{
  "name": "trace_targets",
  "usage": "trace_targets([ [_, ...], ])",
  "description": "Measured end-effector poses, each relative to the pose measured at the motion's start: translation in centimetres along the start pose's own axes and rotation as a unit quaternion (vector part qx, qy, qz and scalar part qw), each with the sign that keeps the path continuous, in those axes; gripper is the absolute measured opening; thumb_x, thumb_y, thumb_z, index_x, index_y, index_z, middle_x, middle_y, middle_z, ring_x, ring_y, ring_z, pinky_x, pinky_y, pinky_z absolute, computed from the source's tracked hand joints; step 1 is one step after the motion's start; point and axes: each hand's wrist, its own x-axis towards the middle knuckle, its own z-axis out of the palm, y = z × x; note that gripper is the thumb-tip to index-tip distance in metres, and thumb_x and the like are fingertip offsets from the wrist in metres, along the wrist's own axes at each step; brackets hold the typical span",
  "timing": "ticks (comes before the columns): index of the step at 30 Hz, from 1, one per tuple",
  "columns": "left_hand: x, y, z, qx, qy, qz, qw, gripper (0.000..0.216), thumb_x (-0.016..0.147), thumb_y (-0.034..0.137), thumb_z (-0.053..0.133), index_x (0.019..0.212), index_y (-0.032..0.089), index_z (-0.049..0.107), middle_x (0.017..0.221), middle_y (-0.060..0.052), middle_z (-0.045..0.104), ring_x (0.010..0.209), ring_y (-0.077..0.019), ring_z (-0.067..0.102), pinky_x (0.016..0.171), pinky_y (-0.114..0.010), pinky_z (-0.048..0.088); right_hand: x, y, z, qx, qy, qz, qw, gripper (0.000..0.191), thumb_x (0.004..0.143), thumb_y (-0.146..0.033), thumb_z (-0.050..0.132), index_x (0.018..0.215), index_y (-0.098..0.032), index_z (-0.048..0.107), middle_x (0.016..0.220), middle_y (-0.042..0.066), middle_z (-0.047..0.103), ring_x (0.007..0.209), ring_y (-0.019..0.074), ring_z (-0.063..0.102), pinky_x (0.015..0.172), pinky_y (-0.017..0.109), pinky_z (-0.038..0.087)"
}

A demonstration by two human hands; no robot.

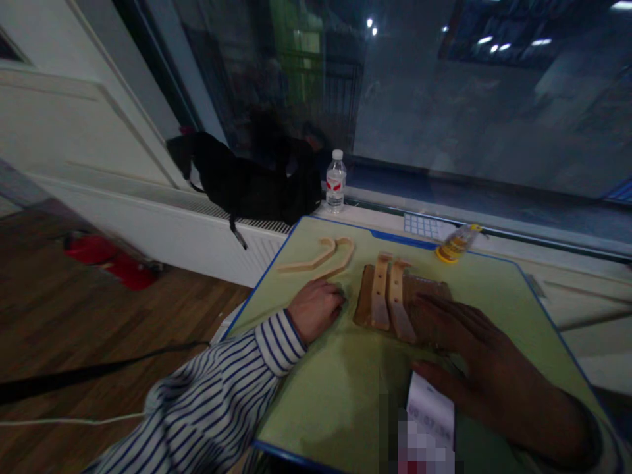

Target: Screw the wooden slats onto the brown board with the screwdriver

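Wooden strips [380,303], 2 on board [364,303], right fingers [451,313] spread beside, left fingers [336,299] curled

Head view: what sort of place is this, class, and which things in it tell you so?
Probably an indoor room, perhaps a shared workspace: a small green-topped table stands by a large window, and what looks like a red fire extinguisher is on the wood-look floor.

Wooden strips [380,306] lie on cardboard [364,303] beside the right hand [476,349].
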Motion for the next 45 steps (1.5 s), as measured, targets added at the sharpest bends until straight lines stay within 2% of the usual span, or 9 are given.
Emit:
trace_targets([
  [6,0.6,-0.1,-0.1,0.02,-0.007,0.022,1.0,0.018,0.081,0.014,0.049,0.074,0.016,0.066,0.083,-0.008,0.065,0.084,-0.0216,0.058,0.076,-0.033,0.045,1.6,1.6,0.1,0.079,0.023,0.072,0.994,0.04,0.091,-0.031,0.044,0.13,-0.023,0.041,0.127,0.01,0.057,0.115,0.0221,0.054,0.095,0.041,0.046],
  [10,0.8,-0.3,0.1,0.029,-0.007,0.03,0.999,0.02,0.083,0.015,0.048,0.074,0.015,0.066,0.081,-0.009,0.065,0.082,-0.0213,0.058,0.075,-0.033,0.045,1.7,3.3,1.0,0.102,0.027,0.118,0.987,0.037,0.091,-0.032,0.041,0.126,-0.02,0.046,0.12,0.011,0.061,0.107,0.0223,0.059,0.09,0.04,0.049],
  [15,0.8,-0.5,0.3,0.036,-0.005,0.031,0.999,0.019,0.085,0.017,0.049,0.074,0.016,0.065,0.082,-0.008,0.065,0.083,-0.0204,0.058,0.074,-0.032,0.044,1.4,4.3,1.7,0.111,0.032,0.116,0.987,0.037,0.09,-0.032,0.042,0.125,-0.02,0.05,0.118,0.011,0.063,0.103,0.0233,0.061,0.088,0.04,0.05],
  [21,0.8,-0.6,-0.2,0.036,-0.001,0.023,0.999,0.019,0.087,0.017,0.046,0.081,0.017,0.064,0.086,-0.008,0.065,0.085,-0.0213,0.058,0.075,-0.034,0.043,1.3,4.6,1.7,0.108,0.025,0.154,0.982,0.039,0.089,-0.035,0.043,0.122,-0.016,0.052,0.116,0.012,0.064,0.104,0.0237,0.061,0.089,0.041,0.049],
  [28,1.0,-0.8,-1.5,-0.064,0.073,0.02,0.995,0.019,0.09,0.025,0.046,0.09,0.018,0.064,0.087,-0.006,0.065,0.086,-0.0192,0.059,0.08,-0.033,0.044,1.7,4.6,1.6,0.109,0.042,0.133,0.984,0.033,0.087,-0.03,0.045,0.117,-0.018,0.056,0.113,0.01,0.066,0.101,0.023,0.063,0.089,0.041,0.05],
  [32,1.4,0.0,-2.4,-0.193,0.172,-0.01,0.966,0.019,0.089,0.029,0.05,0.09,0.018,0.066,0.087,-0.005,0.066,0.087,-0.0175,0.059,0.082,-0.03,0.045,2.8,4.0,1.2,0.118,0.048,0.081,0.989,0.028,0.088,-0.023,0.046,0.112,-0.019,0.059,0.114,0.009,0.066,0.103,0.0203,0.062,0.091,0.036,0.048],
  [34,1.8,0.8,-2.9,-0.266,0.197,-0.032,0.943,0.019,0.087,0.03,0.053,0.088,0.018,0.067,0.086,-0.004,0.067,0.084,-0.0164,0.06,0.08,-0.029,0.046,3.6,3.4,0.9,0.12,0.052,0.064,0.989,0.026,0.089,-0.023,0.046,0.109,-0.018,0.06,0.112,0.009,0.067,0.1,0.0196,0.062,0.089,0.035,0.049],
  [40,3.5,3.3,-3.9,-0.413,0.224,-0.071,0.88,0.017,0.081,0.03,0.061,0.086,0.016,0.069,0.082,-0.002,0.071,0.076,-0.014,0.063,0.071,-0.024,0.049,5.6,2.3,0.8,0.141,0.084,0.049,0.985,0.023,0.087,-0.025,0.052,0.108,-0.02,0.062,0.109,0.007,0.068,0.096,0.0187,0.064,0.085,0.034,0.05],
  [45,4.9,4.6,-4.5,-0.434,0.235,-0.064,0.868,0.016,0.08,0.029,0.062,0.087,0.016,0.07,0.084,-0.002,0.072,0.076,-0.0135,0.064,0.07,-0.023,0.05,6.0,2.3,1.4,0.214,0.099,0.082,0.968,0.021,0.085,-0.024,0.055,0.105,-0.023,0.062,0.103,0.003,0.071,0.09,0.0172,0.066,0.082,0.033,0.052],
])
